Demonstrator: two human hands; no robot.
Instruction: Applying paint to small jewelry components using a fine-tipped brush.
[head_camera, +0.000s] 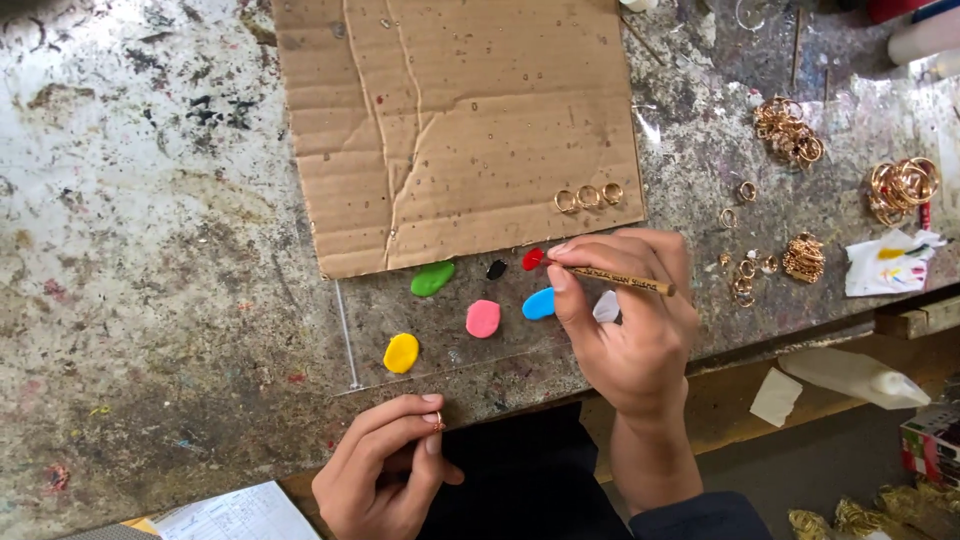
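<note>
Right hand (630, 320) pinches thin wooden stick (620, 280), tip at red paint blob (533, 259) on bench (150, 250). Left hand (385, 470), near edge, fingertips closed on small gold ring (439, 421): light, stiff, likely slippery; best pinched by band edges.

On the grey, paint-speckled table (150, 250) lies plain brown cardboard (450, 120) bearing three gold rings (588, 197). Paint blobs sit below it: green (432, 279), black (496, 269), red (533, 259), yellow (401, 353), pink (483, 318), blue (539, 304) and white (606, 307). The stick (620, 280) is tan with dark lettering. Heaps of gold rings (902, 187) shine beside a paint-stained white cloth (885, 265).
</note>
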